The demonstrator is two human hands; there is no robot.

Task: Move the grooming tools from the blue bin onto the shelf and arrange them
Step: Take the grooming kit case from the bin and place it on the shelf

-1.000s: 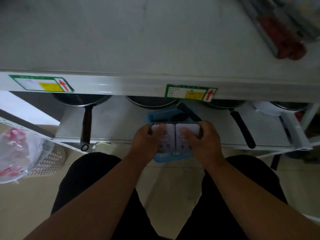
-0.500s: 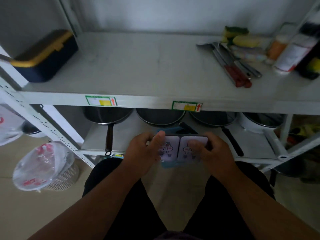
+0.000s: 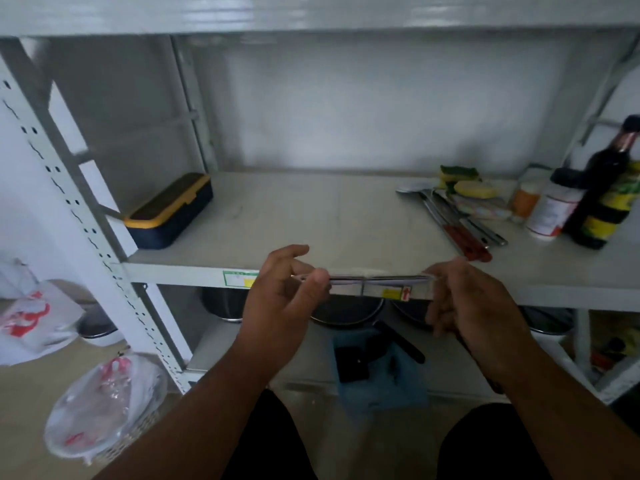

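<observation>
Two flat white packets point(image 3: 363, 280) lie side by side and edge-on at the front lip of the grey shelf point(image 3: 311, 220). My left hand point(image 3: 280, 299) pinches the left packet's end between thumb and fingers. My right hand point(image 3: 471, 299) pinches the right packet's end. Below them, the blue bin point(image 3: 381, 372) sits at the lower shelf's edge with dark items inside.
A dark blue box with a yellow rim point(image 3: 169, 209) stands at the shelf's left. Utensils with red handles point(image 3: 457, 223), sponges point(image 3: 464, 181), a white jar point(image 3: 554, 209) and a dark bottle point(image 3: 602, 192) fill the right. Pans point(image 3: 346, 310) sit on the lower shelf. A covered basket point(image 3: 104, 410) is on the floor.
Both hands have lifted the two packets out of the blue bin up to the shelf's front edge. The packets now lie flat, edge-on. The camera has tilted upward.
</observation>
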